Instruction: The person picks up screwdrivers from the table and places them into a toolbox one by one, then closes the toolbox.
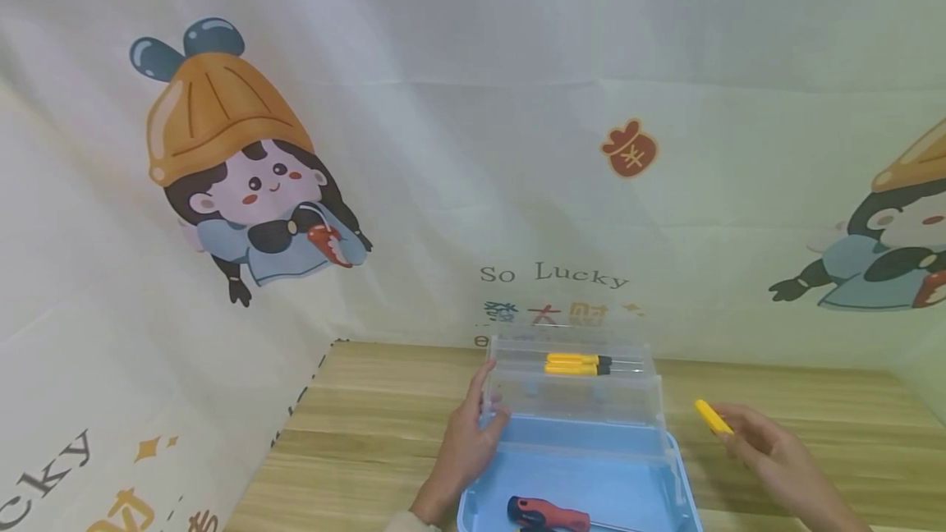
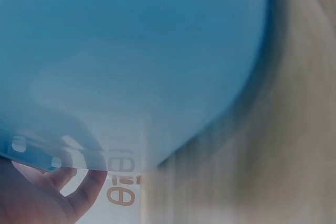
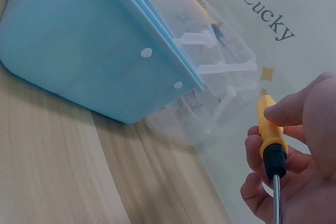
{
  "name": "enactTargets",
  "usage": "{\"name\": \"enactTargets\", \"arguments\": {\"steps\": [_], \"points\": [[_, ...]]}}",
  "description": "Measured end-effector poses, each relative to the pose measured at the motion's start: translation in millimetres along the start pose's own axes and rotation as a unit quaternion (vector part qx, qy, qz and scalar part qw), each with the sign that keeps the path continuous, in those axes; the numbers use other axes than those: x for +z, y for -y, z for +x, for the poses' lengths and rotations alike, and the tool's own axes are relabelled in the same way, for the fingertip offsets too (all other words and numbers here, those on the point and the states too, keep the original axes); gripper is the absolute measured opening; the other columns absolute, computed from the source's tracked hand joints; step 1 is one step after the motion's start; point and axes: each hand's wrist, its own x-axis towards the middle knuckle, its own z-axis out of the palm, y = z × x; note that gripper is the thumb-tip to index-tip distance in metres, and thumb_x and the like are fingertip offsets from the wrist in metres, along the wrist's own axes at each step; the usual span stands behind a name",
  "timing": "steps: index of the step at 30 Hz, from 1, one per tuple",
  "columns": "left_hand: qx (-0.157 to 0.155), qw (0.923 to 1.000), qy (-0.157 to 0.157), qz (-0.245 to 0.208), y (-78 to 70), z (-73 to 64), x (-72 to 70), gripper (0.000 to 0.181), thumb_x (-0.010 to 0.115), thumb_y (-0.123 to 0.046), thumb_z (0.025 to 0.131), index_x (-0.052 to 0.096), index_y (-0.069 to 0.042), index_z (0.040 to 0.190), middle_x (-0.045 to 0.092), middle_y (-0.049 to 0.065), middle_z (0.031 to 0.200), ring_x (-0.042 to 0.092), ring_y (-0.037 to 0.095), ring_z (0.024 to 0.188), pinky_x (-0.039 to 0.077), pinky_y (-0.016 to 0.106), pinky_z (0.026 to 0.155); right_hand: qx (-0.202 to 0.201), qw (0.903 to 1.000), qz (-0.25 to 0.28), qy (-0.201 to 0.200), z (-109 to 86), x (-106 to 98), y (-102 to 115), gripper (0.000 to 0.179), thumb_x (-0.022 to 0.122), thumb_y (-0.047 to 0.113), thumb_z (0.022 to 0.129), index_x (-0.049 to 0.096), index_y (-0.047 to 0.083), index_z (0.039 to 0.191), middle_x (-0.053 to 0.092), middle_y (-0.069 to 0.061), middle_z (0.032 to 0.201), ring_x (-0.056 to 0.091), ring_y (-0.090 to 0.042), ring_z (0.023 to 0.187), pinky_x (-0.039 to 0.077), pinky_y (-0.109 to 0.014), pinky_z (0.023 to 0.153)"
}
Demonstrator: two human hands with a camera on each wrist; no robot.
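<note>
In the head view my left hand (image 1: 467,427) holds the left side of a clear plastic tiered tray (image 1: 628,397), its thumb at the front. Two screwdrivers (image 1: 572,369) with yellow handles lie side by side in the upper tier. The tray stands raised at the back of a light blue toolbox (image 1: 689,489). To the right of the box, my right hand (image 1: 769,443) pinches the yellow handle of another screwdriver (image 3: 272,129) between thumb and fingers. Its metal shaft shows in the right wrist view, pointing down past the palm.
A screwdriver (image 1: 554,513) with a red and black handle lies in the bottom of the blue box, partly above a dark item cut off by the frame. The box stands on a wood-grain table (image 1: 392,401). A printed cloth (image 1: 443,146) hangs behind the table.
</note>
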Motion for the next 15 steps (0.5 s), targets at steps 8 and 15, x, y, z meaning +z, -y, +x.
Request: {"name": "enactTargets", "arguments": {"steps": [8, 15], "points": [[0.0, 1.0, -0.001, -0.001, -0.4, 0.2, 0.0, 0.064, 0.055, -0.022, 0.099, 0.028, -0.029, 0.156, 0.06, 0.02, 0.134, 0.057, 0.038, 0.123, 0.046, 0.061, 0.1, -0.01, 0.9999, -0.001, -0.013, 1.6, 0.3, 5.8, 0.043, 0.057, 0.02, 0.101, 0.051, 0.003, 0.14, 0.065, -0.017, 0.117, 0.062, -0.013, 0.087, 0.053, -0.028, 0.07], [0.002, 1.0, -0.002, -0.001, 0.9, 0.4, 0.4, 0.064, 0.056, -0.022, 0.099, 0.028, -0.03, 0.156, 0.06, 0.021, 0.134, 0.058, 0.039, 0.123, 0.046, 0.061, 0.099, -0.01, 0.9999, -0.006, -0.012, 4.0, -0.4, 9.2, 0.042, 0.055, 0.016, 0.101, 0.049, 0.003, 0.141, 0.065, -0.017, 0.118, 0.062, -0.012, 0.088, 0.052, -0.028, 0.07]]}}
